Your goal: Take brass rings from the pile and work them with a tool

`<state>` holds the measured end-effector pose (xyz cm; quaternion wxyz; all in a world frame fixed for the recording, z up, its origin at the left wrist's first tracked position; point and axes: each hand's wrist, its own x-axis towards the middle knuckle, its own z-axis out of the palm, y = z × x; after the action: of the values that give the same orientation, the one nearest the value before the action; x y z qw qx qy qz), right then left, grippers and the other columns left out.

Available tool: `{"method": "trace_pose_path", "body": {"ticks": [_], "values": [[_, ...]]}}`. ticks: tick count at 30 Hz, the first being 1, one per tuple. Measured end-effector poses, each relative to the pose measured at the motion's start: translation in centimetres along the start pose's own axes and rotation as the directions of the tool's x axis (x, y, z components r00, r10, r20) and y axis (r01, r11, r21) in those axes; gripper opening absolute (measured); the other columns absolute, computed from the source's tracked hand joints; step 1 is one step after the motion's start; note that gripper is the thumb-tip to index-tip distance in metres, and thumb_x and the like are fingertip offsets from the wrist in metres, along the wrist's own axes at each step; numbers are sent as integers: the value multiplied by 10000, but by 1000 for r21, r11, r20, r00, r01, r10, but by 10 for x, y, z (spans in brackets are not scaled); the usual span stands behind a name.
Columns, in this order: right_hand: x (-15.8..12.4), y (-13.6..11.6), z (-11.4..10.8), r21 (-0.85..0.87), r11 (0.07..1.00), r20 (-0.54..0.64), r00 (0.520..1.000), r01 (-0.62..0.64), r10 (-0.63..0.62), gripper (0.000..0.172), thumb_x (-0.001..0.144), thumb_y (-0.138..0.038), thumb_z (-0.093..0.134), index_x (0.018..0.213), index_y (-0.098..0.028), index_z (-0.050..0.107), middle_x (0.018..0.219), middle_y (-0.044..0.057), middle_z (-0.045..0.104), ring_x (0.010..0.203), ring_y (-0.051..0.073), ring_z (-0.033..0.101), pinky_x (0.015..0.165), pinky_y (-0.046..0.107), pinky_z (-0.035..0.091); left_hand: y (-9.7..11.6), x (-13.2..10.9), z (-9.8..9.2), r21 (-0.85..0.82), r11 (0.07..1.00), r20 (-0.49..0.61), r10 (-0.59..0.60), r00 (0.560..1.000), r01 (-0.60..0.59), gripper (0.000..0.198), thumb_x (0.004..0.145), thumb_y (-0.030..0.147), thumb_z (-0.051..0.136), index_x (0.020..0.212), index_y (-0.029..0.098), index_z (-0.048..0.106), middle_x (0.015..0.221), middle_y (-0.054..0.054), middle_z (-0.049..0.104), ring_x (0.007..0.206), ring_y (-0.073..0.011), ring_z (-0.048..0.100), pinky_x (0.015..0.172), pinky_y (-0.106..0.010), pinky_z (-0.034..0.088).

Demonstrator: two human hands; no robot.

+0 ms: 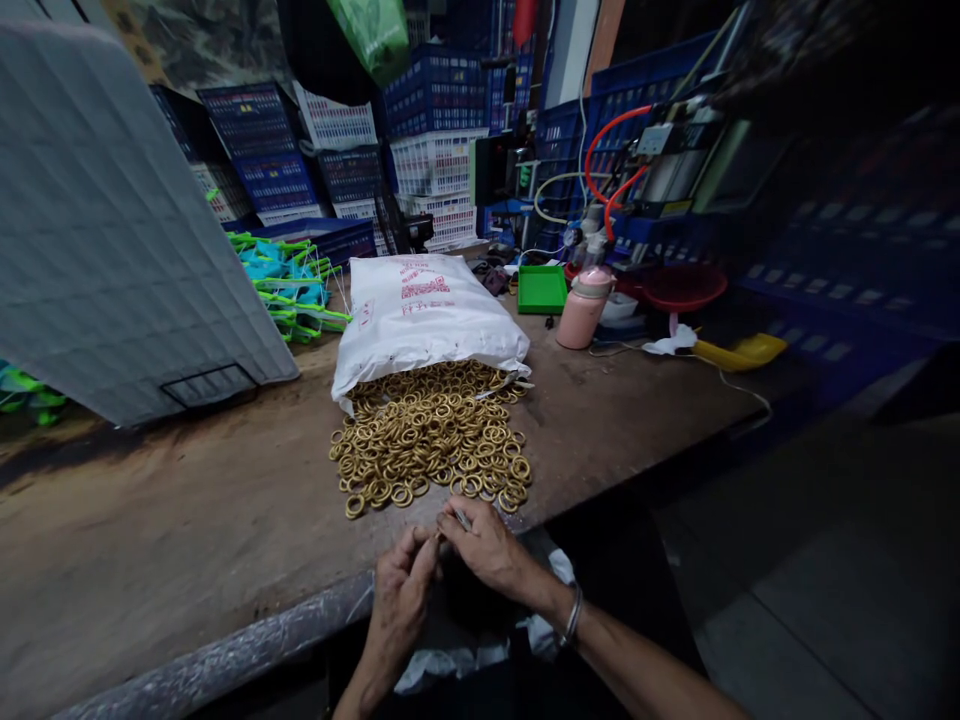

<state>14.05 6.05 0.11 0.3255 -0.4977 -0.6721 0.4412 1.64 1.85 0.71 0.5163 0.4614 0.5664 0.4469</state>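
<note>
My left hand (pixel 401 590) is closed at the table's front edge, thumb and fingertips pinched on a small brass ring (pixel 438 537), mostly hidden by the fingers. Right against it, my right hand (pixel 484 545) grips a slim silver metal tool (pixel 463 519); its working end is covered by my fingers. Just beyond both hands lies a heap of brass rings (pixel 435 445), spilling from the open mouth of a white plastic sack (pixel 431 310) with red print.
A grey padded panel (pixel 127 230) stands at the left, near bright green and blue hangers (pixel 292 280). Farther back are a pink bottle (pixel 583 310), a green tray (pixel 541 290), a red dish (pixel 684 287), a yellow scoop (pixel 742 352), a pneumatic machine (pixel 667 165) and stacked crates (pixel 435 95).
</note>
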Motion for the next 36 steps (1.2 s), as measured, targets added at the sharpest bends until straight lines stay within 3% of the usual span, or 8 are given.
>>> {"method": "trace_pose_path", "body": {"ticks": [3, 6, 11, 16, 22, 26, 31, 36], "values": [[-1, -4, -2, 39, 999, 11, 999, -32, 31, 210, 791, -252, 412, 631, -152, 506, 545, -45, 446, 538, 82, 390, 518, 199, 287, 2, -4, 1, -79, 985, 115, -141, 983, 151, 313, 760, 437, 485, 597, 170, 494, 430, 80, 346, 377, -58, 257, 384, -176, 205], [-2, -6, -2, 53, 998, 26, 999, -20, 19, 227, 802, -258, 395, 628, -155, 499, 540, -39, 465, 524, 85, 401, 518, 202, 295, 1, -6, 1, -156, 974, 152, -142, 978, 166, 320, 756, 452, 488, 615, 165, 490, 438, 82, 347, 382, -52, 248, 387, -172, 188], [-4, 4, 0, -113, 992, -25, 998, 49, -52, 172, 800, -209, 381, 713, -162, 523, 608, -13, 524, 573, 100, 458, 559, 205, 314, -6, -6, 0, -208, 963, 128, -147, 981, 171, 312, 761, 447, 489, 629, 165, 478, 437, 85, 354, 376, -45, 250, 382, -172, 181], [-13, 14, 3, -422, 896, 130, 987, 139, -92, 262, 676, -86, 425, 890, -190, 534, 723, 9, 600, 661, 131, 518, 598, 220, 299, -8, -6, 1, -265, 946, 62, -176, 983, 186, 293, 713, 454, 551, 699, 176, 460, 503, 76, 443, 382, -31, 288, 379, -156, 194], [-18, 6, 3, -569, 810, 192, 981, 138, -32, 266, 693, -101, 397, 927, -175, 500, 774, 40, 611, 691, 155, 534, 592, 242, 286, -6, -9, 1, -196, 970, -9, -148, 989, 143, 370, 645, 519, 584, 646, 175, 448, 462, 73, 457, 359, -28, 291, 362, -151, 202], [-17, 5, 0, -670, 738, 122, 993, 79, 5, 295, 686, -76, 371, 949, -149, 482, 756, 60, 604, 675, 174, 532, 583, 260, 280, 1, -23, -3, -187, 967, 32, -168, 985, 171, 337, 686, 482, 573, 627, 167, 468, 453, 69, 442, 356, -27, 290, 356, -148, 199], [-10, -2, -8, -672, 739, 40, 999, 54, -36, 278, 688, -61, 378, 920, -168, 487, 811, 54, 604, 716, 167, 530, 621, 259, 292, 6, -30, -3, -437, 854, 119, -257, 959, 283, 287, 662, 441, 620, 672, 177, 506, 553, 40, 524, 378, -39, 341, 346, -154, 229], [7, 11, -11, -751, 659, -119, 990, -41, -73, 325, 775, -154, 403, 1094, -198, 447, 963, 77, 573, 786, 188, 514, 676, 287, 298, 3, -22, -3, -530, 783, 128, -304, 944, 324, 288, 656, 421, 630, 718, 145, 577, 702, -21, 594, 446, -51, 417, 371, -161, 282]]}}
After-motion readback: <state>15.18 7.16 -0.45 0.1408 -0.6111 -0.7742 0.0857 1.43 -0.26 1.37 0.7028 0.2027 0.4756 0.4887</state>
